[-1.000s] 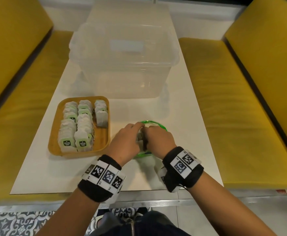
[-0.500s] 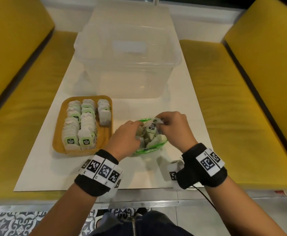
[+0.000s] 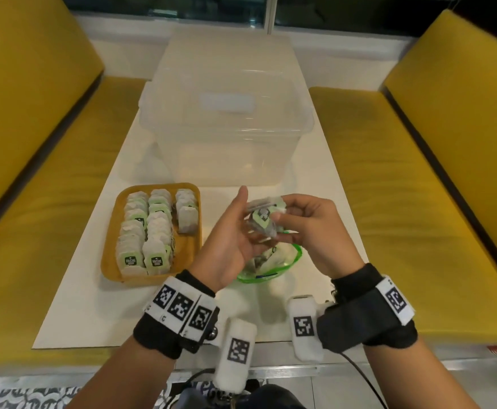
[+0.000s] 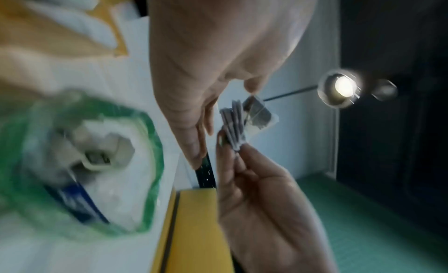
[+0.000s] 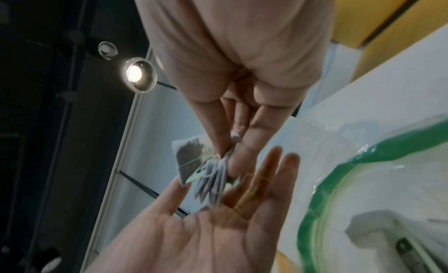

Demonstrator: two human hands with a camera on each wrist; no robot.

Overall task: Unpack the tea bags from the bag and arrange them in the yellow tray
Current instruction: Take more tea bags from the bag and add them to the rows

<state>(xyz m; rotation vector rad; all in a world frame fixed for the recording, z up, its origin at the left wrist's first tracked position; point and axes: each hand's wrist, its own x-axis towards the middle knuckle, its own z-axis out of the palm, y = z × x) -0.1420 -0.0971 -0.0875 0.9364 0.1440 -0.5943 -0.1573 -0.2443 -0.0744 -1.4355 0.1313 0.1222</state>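
My right hand (image 3: 299, 221) pinches a small bundle of tea bags (image 3: 263, 215) above the table, over the clear green-rimmed bag (image 3: 296, 256). My left hand (image 3: 235, 230) is held palm up with straight fingers right beside and under the bundle; I cannot tell whether it touches. In the right wrist view the tea bags (image 5: 209, 174) hang from my right fingertips over the open left palm (image 5: 218, 231). More tea bags lie inside the bag (image 4: 97, 154). The yellow tray (image 3: 189, 249), to the left, holds three rows of upright tea bags (image 3: 141, 231).
A large clear lidded storage box (image 3: 226, 128) stands on the white table (image 3: 324, 187) behind the tray and bag. Yellow cushioned benches (image 3: 418, 202) flank the table on both sides. The table's near edge lies just below my wrists.
Both hands have come up out of the bag. My right hand lifted a bundle of tea bags, and my left hand turned palm up and opened beside it.
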